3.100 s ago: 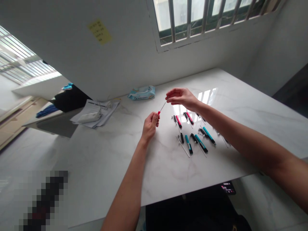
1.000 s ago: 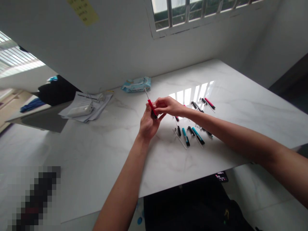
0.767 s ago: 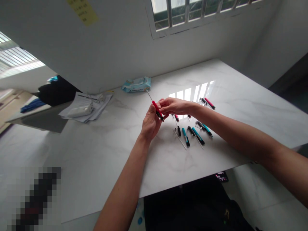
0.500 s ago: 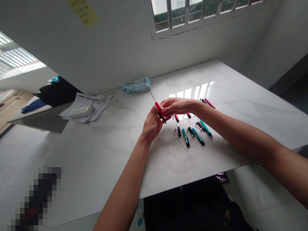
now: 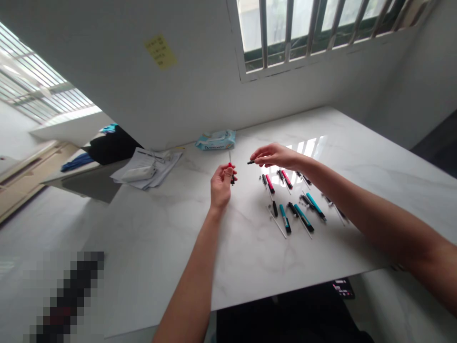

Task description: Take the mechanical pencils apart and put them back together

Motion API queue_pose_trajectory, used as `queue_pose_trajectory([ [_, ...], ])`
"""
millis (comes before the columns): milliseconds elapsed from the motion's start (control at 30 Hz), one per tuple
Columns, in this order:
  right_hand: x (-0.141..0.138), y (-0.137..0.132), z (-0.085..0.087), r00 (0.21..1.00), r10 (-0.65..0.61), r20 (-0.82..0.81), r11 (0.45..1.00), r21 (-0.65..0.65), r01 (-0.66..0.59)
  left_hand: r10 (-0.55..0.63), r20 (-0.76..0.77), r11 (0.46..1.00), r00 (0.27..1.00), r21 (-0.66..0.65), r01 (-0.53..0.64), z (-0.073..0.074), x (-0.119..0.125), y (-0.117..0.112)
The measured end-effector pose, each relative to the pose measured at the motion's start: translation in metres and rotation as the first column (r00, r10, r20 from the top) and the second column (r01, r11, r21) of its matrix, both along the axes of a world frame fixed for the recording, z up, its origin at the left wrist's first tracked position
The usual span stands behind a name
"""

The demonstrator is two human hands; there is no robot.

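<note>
Left hand (image 5: 221,186): closed round a red pen (image 5: 230,165), in the air over the table (image 5: 160,257); the pen is near upright, a thin refill (image 5: 230,156) rising from its top, its black end showing below the thumb
Right hand (image 5: 276,156): pinching a small black piece (image 5: 251,162) at the fingertips, which point toward the left hand; piece and pen are apart
Front row: three teal pens (image 5: 285,219) lying on the table, black barrels (image 5: 274,208) and white refills (image 5: 276,222) beside them
Back row: two red-and-black pens (image 5: 270,184) with like parts alongside; more parts lie partly covered by the right forearm
Wall side: wipes pack (image 5: 216,140) near the wall (image 5: 200,81); left of it, papers (image 5: 164,170) with a white object (image 5: 141,173) on top
Above: yellow note (image 5: 160,51) stuck on the wall; barred window (image 5: 300,28) to its right
Below: lit phone (image 5: 343,288) past the table's near edge
</note>
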State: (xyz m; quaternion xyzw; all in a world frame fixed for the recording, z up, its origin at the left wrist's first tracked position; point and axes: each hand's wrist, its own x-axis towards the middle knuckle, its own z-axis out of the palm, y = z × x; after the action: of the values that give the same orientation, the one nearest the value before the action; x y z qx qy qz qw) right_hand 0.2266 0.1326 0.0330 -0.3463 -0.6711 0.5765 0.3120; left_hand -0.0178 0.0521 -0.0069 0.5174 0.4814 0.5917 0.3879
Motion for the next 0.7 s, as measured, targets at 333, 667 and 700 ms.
queue_pose_trajectory([
  [333, 0.012, 0.0, 0.02, 0.986, -0.165, 0.019, 0.933, 0.327, 0.15, 0.054, -0.275, 0.997, 0.96, 0.072, -0.035, -0.008, 0.005, -0.005],
  [667, 0.008, -0.004, 0.021, 0.989, -0.13, 0.065, 0.921, 0.377, 0.096, 0.047, -0.308, 0.998, 0.95, 0.063, -0.029, -0.004, 0.007, -0.006],
  [700, 0.006, -0.004, 0.018, 0.99, -0.118, 0.08, 0.917, 0.391, 0.078, 0.045, -0.314, 0.998, 0.948, 0.065, -0.025, -0.004, 0.007, -0.007],
])
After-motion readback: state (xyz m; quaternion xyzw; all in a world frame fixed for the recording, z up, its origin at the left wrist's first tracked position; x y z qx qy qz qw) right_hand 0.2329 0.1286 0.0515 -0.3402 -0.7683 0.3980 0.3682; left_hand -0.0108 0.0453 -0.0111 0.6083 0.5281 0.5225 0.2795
